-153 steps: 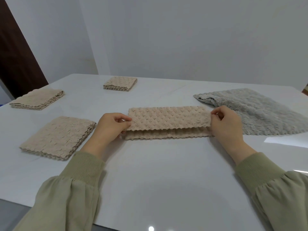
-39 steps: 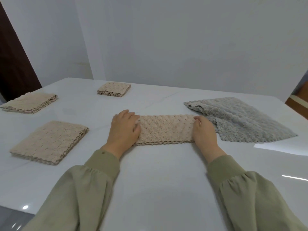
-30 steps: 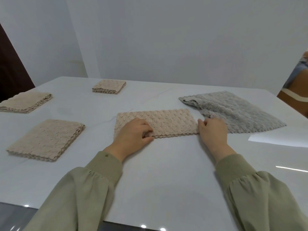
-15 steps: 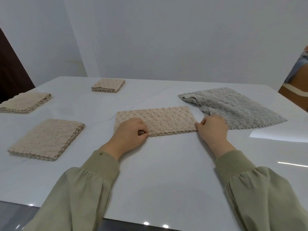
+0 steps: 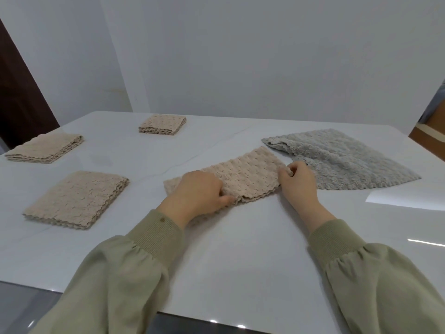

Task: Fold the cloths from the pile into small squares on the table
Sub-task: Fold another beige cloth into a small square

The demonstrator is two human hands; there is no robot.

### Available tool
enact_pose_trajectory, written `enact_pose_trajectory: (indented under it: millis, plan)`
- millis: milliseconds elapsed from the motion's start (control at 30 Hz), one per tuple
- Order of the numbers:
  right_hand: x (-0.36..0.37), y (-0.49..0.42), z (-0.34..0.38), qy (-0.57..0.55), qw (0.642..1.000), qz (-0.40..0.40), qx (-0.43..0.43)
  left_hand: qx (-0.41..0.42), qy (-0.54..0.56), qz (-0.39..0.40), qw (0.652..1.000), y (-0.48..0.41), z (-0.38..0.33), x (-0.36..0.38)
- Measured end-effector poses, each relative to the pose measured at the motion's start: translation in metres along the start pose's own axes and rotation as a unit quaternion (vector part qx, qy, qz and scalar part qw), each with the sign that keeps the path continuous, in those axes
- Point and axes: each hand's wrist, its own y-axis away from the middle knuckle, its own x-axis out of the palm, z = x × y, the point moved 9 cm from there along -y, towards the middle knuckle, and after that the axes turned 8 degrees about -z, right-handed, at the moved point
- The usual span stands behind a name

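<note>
Pinching one beige cloth strip (image 5: 248,182) on the table (image 5: 240,249), my left hand (image 5: 197,196) curls round its near edge and my right hand (image 5: 297,184) grips its end. One grey cloth (image 5: 342,160) lies just beyond the right hand; three folded beige cloths (image 5: 77,198) sit left of the left hand.

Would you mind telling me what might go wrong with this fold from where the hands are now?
1. The right hand pinches the end of the beige strip right beside the grey cloth, so it may catch that cloth's edge too.
2. The left hand grips only the near edge; the stacked layers might slide apart on the glossy table, leaving an uneven square.
</note>
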Motion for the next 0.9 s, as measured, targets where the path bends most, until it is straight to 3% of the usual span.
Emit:
enact_pose_trajectory:
  millis: [100, 200, 233, 300, 367, 400, 467, 533, 600, 667, 700, 800, 900]
  plan:
    - [-0.001, 0.000, -0.002, -0.096, 0.994, -0.016, 0.051, 0.016, 0.091, 0.119, 0.989, 0.001, -0.020, -0.002]
    - [-0.001, -0.008, -0.007, -0.105, 0.992, -0.026, 0.064, 0.007, 0.346, 0.245, 0.906, 0.007, -0.038, 0.002]
    - [0.001, -0.011, -0.008, -0.104, 0.992, -0.021, 0.066, -0.010, 0.436, 0.221, 0.872, 0.002, -0.037, 0.000]
    - [0.006, -0.014, -0.006, -0.105, 0.993, -0.006, 0.059, -0.100, 0.554, 0.073, 0.823, -0.016, -0.011, 0.001]
    - [0.012, -0.017, -0.001, -0.111, 0.992, 0.012, 0.052, -0.204, 0.563, -0.079, 0.797, -0.024, 0.027, 0.015]
    - [0.017, -0.019, -0.002, -0.134, 0.989, 0.027, 0.062, -0.233, 0.549, -0.112, 0.795, -0.025, 0.038, 0.025]
    - [0.036, -0.018, -0.003, -0.273, 0.947, 0.107, 0.133, -0.242, 0.559, -0.114, 0.785, -0.030, 0.044, 0.040]
    - [0.057, -0.013, 0.009, -0.414, 0.862, 0.226, 0.184, -0.228, 0.593, -0.097, 0.766, -0.035, 0.042, 0.041]
    - [0.068, -0.011, 0.025, -0.475, 0.802, 0.308, 0.190, -0.201, 0.606, -0.076, 0.766, -0.038, 0.037, 0.039]
    - [0.073, -0.012, 0.039, -0.506, 0.767, 0.354, 0.175, -0.187, 0.632, -0.049, 0.750, -0.038, 0.036, 0.043]
    - [0.073, -0.012, 0.045, -0.512, 0.760, 0.368, 0.161, -0.187, 0.666, -0.035, 0.721, -0.038, 0.036, 0.046]
    - [0.075, -0.013, 0.060, -0.496, 0.762, 0.399, 0.116, -0.194, 0.786, -0.014, 0.587, -0.043, 0.041, 0.059]
    - [0.073, -0.018, 0.060, -0.446, 0.801, 0.387, 0.101, -0.158, 0.831, -0.004, 0.533, -0.049, 0.032, 0.052]
